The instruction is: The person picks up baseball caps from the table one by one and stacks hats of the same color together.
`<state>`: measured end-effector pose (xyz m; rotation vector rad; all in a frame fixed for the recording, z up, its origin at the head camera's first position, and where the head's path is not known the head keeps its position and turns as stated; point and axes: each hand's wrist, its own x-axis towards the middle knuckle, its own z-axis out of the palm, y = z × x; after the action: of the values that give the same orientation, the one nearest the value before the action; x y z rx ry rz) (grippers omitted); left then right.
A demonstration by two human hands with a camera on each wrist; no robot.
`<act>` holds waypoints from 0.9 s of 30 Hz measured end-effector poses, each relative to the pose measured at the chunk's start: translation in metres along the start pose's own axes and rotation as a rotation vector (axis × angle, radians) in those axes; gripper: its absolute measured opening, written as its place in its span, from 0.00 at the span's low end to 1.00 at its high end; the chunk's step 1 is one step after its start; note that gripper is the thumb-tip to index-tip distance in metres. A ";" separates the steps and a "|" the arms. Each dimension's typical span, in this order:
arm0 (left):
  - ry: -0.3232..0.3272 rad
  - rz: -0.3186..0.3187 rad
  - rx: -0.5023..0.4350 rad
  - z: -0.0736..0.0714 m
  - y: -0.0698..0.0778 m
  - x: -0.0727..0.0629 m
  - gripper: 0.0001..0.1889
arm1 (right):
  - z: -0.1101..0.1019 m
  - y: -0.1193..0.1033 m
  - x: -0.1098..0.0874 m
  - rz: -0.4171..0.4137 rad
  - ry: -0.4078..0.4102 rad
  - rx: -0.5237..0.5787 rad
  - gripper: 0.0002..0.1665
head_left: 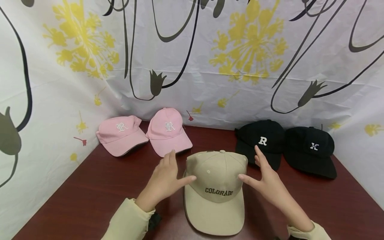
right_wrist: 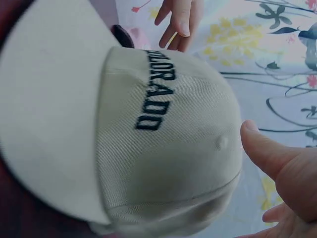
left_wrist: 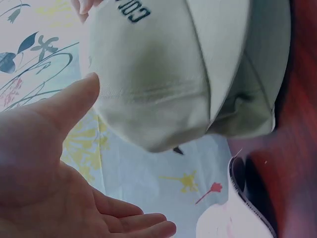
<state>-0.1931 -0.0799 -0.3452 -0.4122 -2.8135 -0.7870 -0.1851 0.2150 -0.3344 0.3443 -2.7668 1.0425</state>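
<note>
The beige cap sits over the near middle of the tabletop, its crown up. Taking it as the centre of a clock in the head view, with 12 at the patterned cloth, the left hand is at about 9 o'clock and the right hand at about 3. Each hand is spread, its thumb held away from fairly straight fingers, and neither grips anything. Whether either thumb touches the fabric cannot be told.

The cap should be light and hard to damage, with woven cloth that is unlikely to slip. Its crown looks soft enough to dent under a squeeze, while the curved peak is probably stiffer. The sides of the crown, low down at 9 and 3 o'clock, look like the best places for a gentle hold.

The peak points to 6 o'clock, toward the person, with the lettering just above it. The long axis, from the back of the crown to the peak's edge, runs from 12 to 6. In the left wrist view a further beige layer shows beyond the peak; whether it belongs to this cap or another is unclear.

One pink cap lies at 10 o'clock, another pink cap at 11, and two black caps between 1 and 2.
</note>
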 end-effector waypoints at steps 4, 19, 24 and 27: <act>-0.016 -0.012 0.003 -0.006 -0.002 0.004 0.52 | 0.000 -0.011 0.011 -0.067 0.001 -0.004 0.60; 0.022 0.118 0.022 -0.009 0.029 0.023 0.51 | -0.002 -0.020 0.029 -0.079 -0.030 -0.004 0.60; -0.025 0.154 0.037 -0.002 0.060 0.038 0.52 | -0.010 -0.016 0.027 -0.073 -0.025 -0.022 0.60; -0.066 0.148 0.046 0.003 0.075 0.046 0.53 | -0.014 -0.014 0.026 -0.062 -0.024 -0.030 0.60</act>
<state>-0.2133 -0.0066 -0.3000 -0.6418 -2.8143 -0.6887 -0.2051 0.2094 -0.3091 0.4390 -2.7706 0.9884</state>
